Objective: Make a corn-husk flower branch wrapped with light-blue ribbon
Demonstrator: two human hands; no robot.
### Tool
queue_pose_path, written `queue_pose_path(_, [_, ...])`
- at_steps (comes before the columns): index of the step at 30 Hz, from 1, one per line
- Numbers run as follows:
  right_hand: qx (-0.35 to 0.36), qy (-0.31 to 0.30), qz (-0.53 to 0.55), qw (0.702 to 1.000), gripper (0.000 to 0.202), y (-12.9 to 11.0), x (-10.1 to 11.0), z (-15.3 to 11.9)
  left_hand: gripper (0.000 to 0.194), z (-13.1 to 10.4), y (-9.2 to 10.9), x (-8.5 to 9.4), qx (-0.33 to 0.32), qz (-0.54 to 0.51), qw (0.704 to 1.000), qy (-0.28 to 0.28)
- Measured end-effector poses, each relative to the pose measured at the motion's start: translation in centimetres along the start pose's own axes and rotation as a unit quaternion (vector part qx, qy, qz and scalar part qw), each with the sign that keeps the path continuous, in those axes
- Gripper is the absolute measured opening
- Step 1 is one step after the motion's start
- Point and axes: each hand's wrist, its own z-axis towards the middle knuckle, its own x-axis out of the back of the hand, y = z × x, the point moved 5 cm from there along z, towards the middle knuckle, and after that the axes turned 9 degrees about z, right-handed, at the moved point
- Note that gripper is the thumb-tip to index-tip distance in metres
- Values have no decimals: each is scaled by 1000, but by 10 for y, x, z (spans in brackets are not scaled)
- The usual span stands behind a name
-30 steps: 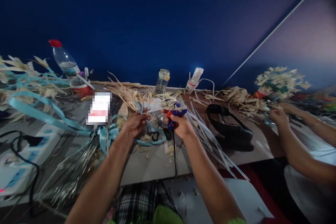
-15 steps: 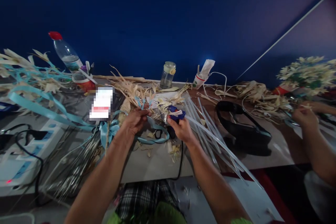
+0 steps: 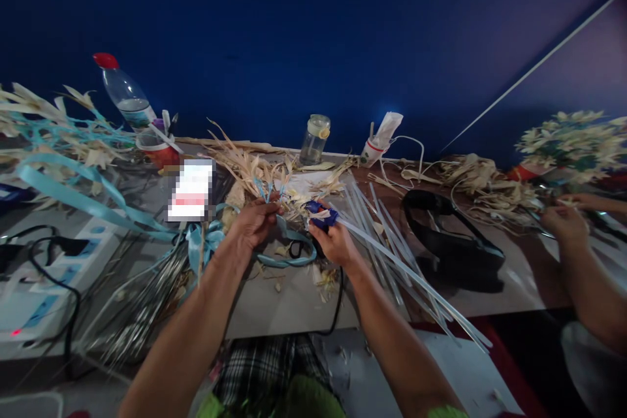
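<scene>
My left hand [image 3: 257, 219] is closed in a pinch beside dried-husk flowers [image 3: 249, 173] with light-blue stems. A light-blue ribbon [image 3: 289, 261] loops out from its fingertips over the table; anything else inside the fingers is hidden. In my right hand [image 3: 336, 241] is a blue glue gun [image 3: 321, 212], its front end turned toward the left hand. A long clear glue stick [image 3: 377, 245] trails from the gun's rear to the lower right. Pale husk scraps [image 3: 298, 204] lie between and beyond the hands.
More clear glue sticks [image 3: 392, 255] lie right of my hand, beside a black headset-like band [image 3: 455, 248]. A phone [image 3: 191, 189], a power strip [image 3: 63, 281] and wires [image 3: 147, 307] are left. A jar [image 3: 315, 140] stands behind. Another person's hands [image 3: 565, 225] work at far right.
My right hand has moved slightly left with the glue gun, closer to the left hand. The left hand stays almost where it was, still pinched.
</scene>
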Motion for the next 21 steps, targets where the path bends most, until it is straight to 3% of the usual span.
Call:
queue_pose_path(14, [15,2,-27,1000,36,-4,-1,0,22,-2,1,-2,-9,4,1000,-3])
queue_pose_path(21, [22,27,-15,999,37,-4,0,-2,27,3,0,-3,-21,-13,999,-34])
